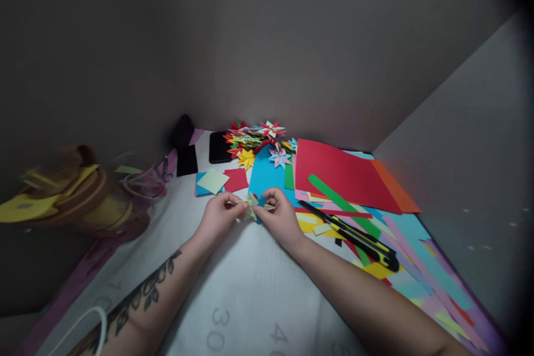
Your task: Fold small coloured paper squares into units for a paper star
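Between both hands, above the white mat (pixel 246 289), is a small folded paper star (pixel 251 207) in pale green and blue. My left hand (pixel 224 212) pinches its pale green side between thumb and fingers. On the other side, the thumb and fingers of my right hand (pixel 280 214) are closed on the part with blue paper. The fingertips hide some of the folds. Just beyond my left hand lie small paper squares: a pale green one (pixel 213 181) over blue, and a red one (pixel 236 179) beside them.
Finished paper stars (pixel 246 139) are heaped at the back beside a black phone (pixel 219 147). A yellow-black utility knife (pixel 359 239) lies on paper strips at right, near red sheets (pixel 342 172). At left stand a blurred brown pot (pixel 92 197) and scissors (pixel 166 167).
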Demonstrator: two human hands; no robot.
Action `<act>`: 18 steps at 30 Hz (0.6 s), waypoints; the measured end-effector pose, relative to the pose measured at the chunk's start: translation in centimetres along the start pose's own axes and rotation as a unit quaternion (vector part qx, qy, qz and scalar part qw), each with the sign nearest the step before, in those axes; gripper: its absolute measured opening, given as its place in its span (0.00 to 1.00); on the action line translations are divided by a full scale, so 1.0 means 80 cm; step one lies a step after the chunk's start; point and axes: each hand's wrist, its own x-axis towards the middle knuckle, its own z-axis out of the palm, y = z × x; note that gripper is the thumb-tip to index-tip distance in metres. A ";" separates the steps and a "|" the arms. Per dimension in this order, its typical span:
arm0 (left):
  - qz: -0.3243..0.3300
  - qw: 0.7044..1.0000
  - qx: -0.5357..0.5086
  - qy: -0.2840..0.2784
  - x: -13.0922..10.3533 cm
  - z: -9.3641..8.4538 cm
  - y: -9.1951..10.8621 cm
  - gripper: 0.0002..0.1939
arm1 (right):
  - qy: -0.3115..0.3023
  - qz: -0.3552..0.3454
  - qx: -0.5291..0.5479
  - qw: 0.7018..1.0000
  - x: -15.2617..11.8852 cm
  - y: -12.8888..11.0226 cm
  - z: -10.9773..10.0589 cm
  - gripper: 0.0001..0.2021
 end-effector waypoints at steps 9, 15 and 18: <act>0.044 0.999 0.011 -0.005 -0.003 0.001 0.004 0.11 | 0.039 -0.020 -0.035 0.998 -0.003 -0.007 0.001 0.13; 0.053 0.998 0.038 0.025 -0.002 -0.004 0.005 0.12 | -0.001 0.019 0.006 1.000 -0.001 -0.005 -0.001 0.14; 0.055 0.997 0.040 0.025 -0.002 -0.003 0.005 0.12 | -0.003 0.017 0.015 1.000 -0.001 -0.003 -0.001 0.14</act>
